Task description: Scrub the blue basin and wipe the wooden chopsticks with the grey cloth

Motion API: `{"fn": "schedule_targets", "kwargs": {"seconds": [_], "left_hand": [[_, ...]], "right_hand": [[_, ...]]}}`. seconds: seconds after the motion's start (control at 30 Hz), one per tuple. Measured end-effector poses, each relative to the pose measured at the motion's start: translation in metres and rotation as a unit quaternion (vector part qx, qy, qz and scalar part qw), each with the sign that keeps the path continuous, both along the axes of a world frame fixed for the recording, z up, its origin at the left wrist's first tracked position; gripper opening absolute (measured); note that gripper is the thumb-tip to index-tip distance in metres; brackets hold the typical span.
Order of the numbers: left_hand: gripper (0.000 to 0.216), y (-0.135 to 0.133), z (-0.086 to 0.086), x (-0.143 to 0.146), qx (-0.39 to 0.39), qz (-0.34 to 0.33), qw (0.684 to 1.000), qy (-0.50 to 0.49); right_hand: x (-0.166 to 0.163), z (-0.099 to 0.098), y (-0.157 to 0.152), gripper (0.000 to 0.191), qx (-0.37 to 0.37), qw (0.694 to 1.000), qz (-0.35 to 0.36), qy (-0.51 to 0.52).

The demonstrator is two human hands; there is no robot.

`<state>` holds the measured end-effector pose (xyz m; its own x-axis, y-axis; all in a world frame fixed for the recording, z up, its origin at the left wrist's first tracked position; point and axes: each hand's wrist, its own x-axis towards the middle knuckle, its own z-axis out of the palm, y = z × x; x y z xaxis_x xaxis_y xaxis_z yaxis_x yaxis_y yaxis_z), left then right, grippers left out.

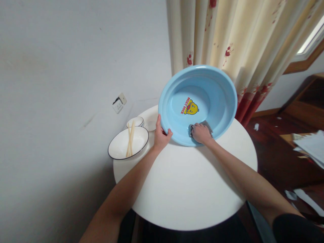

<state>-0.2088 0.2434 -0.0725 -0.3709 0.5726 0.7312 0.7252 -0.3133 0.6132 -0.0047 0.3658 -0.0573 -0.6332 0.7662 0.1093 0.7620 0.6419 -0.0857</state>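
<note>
A light blue plastic basin (217, 91) with a yellow duck picture on its bottom is tilted up on its near edge on the round white table (187, 182). My left hand (161, 134) grips the basin's left rim, thumb over the edge. Inside the basin, near its lower wall, my right hand (200, 133) presses a grey cloth (208, 125) against the plastic with closed fingers.
A white bowl (118, 148) with a dark rim holds wooden chopsticks (130, 139) at the table's left edge. A smaller cup (136, 121) and a white dish (151, 118) stand behind it. Cream curtains with red flowers (227, 37) hang behind the basin. Papers lie on the dark floor at right.
</note>
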Motion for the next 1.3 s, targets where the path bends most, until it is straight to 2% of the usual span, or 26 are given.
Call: {"fn": "schedule_targets", "kwargs": {"seconds": [0.23, 0.33, 0.47, 0.53, 0.7, 0.97, 1.1, 1.3], "left_hand": [[0.092, 0.0, 0.001, 0.0, 0.007, 0.002, 1.0, -0.001], [0.091, -0.001, 0.003, 0.001, 0.014, 0.009, 1.0, 0.019], [0.088, -0.001, 0.003, 0.001, 0.011, 0.029, 0.998, 0.059], [0.087, 0.0, 0.002, 0.0, 0.007, 0.037, 0.996, 0.077], [0.087, 0.001, 0.001, -0.001, 0.016, 0.038, 0.996, 0.073], [0.089, 0.0, 0.004, 0.0, 0.01, 0.025, 0.999, 0.041], [0.091, -0.001, 0.005, 0.001, 0.008, 0.02, 0.999, 0.028], [0.089, 0.0, 0.006, 0.002, 0.006, 0.011, 1.0, 0.016]], "right_hand": [[-0.007, -0.002, -0.009, 0.038, -0.018, 1.0, 0.007, 0.02], [-0.013, -0.003, -0.016, 0.039, -0.043, 0.995, 0.051, 0.068], [-0.02, -0.004, -0.024, 0.042, -0.068, 0.974, 0.14, 0.164], [-0.022, -0.006, -0.025, 0.042, -0.07, 0.966, 0.153, 0.199], [-0.022, -0.008, -0.025, 0.043, -0.073, 0.963, 0.145, 0.214], [-0.021, -0.003, -0.021, 0.043, -0.058, 0.979, 0.127, 0.15], [-0.016, 0.0, -0.013, 0.038, -0.052, 0.99, 0.093, 0.09], [-0.002, 0.001, 0.004, 0.037, -0.023, 1.0, 0.0, 0.019]]}}
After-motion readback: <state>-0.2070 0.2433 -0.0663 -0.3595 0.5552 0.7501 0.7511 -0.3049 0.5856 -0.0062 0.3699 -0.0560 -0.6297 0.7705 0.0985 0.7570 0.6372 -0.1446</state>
